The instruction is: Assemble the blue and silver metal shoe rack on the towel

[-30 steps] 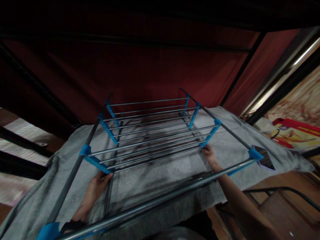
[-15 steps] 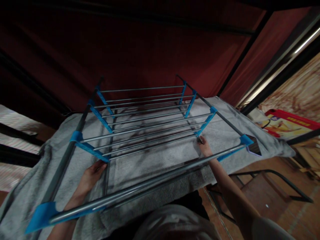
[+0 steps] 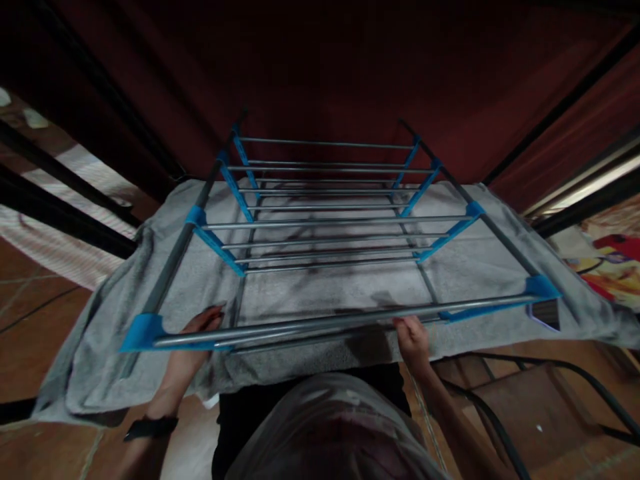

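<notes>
"Black material is being worn as a wristband point(image 3: 151, 427) on the left arm, and between the arms a pale garment point(image 3: 340, 427) is being worn."

"How are the hands being held?"

"Well apart. The left hand point(image 3: 203, 321) is being held with bent fingers beside a blue corner piece point(image 3: 145, 332), by which part of it is being covered. The right hand point(image 3: 414, 339) is being held with curled fingers at the front bar point(image 3: 320, 323). Whether anything is being gripped by either cannot be told."

"And to the right, close by?"

"A chair point(image 3: 537, 403) is being seen below the cloth's edge. Under the opposite blue corner piece point(image 3: 543, 288) a dark flat object point(image 3: 546, 315) is being partly hidden."

"Where is the rack being supported?"

"On grey cloth point(image 3: 300, 293), past the person's lap. Beyond the front bar, the metal rack point(image 3: 325, 265) is being spanned by rows of thin bars, each row being joined at its ends by blue brackets point(image 3: 455, 230)."

"What is being seen farther off?"

"A red and yellow printed item point(image 3: 617, 267) is being glimpsed at the far right, and behind the rack's far end a dark red wall point(image 3: 320, 67) is being dimly lit."
</notes>
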A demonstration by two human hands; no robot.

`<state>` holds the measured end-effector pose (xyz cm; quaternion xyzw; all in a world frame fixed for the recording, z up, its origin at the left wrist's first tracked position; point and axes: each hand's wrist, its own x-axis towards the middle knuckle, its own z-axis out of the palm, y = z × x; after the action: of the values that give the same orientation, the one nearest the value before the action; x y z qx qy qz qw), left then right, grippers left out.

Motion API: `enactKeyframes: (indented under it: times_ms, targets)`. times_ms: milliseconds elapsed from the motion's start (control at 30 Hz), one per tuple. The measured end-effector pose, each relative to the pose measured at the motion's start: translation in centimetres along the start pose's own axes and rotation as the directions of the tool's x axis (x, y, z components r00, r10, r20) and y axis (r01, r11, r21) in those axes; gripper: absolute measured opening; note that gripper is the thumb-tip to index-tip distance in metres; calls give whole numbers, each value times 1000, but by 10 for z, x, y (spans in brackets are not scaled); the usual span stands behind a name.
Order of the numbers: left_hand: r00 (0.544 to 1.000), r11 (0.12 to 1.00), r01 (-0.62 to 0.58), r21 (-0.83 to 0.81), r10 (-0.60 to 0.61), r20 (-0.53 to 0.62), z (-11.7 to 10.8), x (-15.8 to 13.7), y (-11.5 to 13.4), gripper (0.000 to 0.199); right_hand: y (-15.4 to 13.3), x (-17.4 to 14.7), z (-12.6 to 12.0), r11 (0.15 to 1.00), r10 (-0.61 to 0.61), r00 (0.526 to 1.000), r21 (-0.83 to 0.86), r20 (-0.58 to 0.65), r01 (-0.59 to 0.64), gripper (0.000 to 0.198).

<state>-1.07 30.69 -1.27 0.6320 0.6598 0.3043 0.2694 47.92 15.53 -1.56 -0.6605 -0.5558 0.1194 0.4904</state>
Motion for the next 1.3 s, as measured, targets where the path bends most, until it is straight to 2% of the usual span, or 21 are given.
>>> enactKeyframes:
  times_ms: [67, 167, 300, 433, 567, 800, 933, 1033, 1200, 1267, 1300]
  targets:
    - [999, 999, -45, 11, 45, -2, 2, -14, 0, 47, -5, -16, 9, 996, -89, 985, 11, 150, 88, 28]
    - [992, 991, -122, 59, 123, -2, 6, -31, 0, 41, -9, -31, 20, 966, -221, 911, -50, 348, 254, 34]
    - [997, 983, -67, 172, 58, 57, 12, -51, -1, 26, -11, -37, 29, 878, -278, 841, -232, 465, 418, 42]
    - [997, 977, -65, 203, 57, 49, 17, -66, -3, 21, -9, -33, 36, 836, -289, 820, -288, 494, 468, 36]
    - [994, 982, -104, 160, 107, -14, 19, -76, 1, 23, -6, -27, 37, 844, -269, 803, -272, 531, 463, 26]
    - [991, 990, -95, 105, 104, -83, 17, -84, 13, 28, -4, -19, 34, 830, -295, 788, -264, 540, 491, 22]
    - [975, 997, 4, 71, 12, -220, 19, -100, 16, 29, -6, -20, 32, 828, -306, 767, -239, 564, 507, 22]
    - [972, 997, 73, -30, -78, -221, 21, -116, 25, 32, -9, -20, 32, 823, -311, 769, -246, 559, 512, 22]
    - [960, 996, 77, -35, -84, -265, 28, -130, 45, 37, -11, -19, 31, 813, -328, 771, -254, 546, 525, 22]
    - [955, 970, 148, -195, -191, -226, 35, -130, 49, 43, -10, -19, 32, 808, -337, 772, -255, 539, 531, 23]
    - [944, 927, 206, -313, -273, -187, 39, -129, 50, 47, -9, -19, 32, 807, -341, 771, -253, 537, 533, 23]
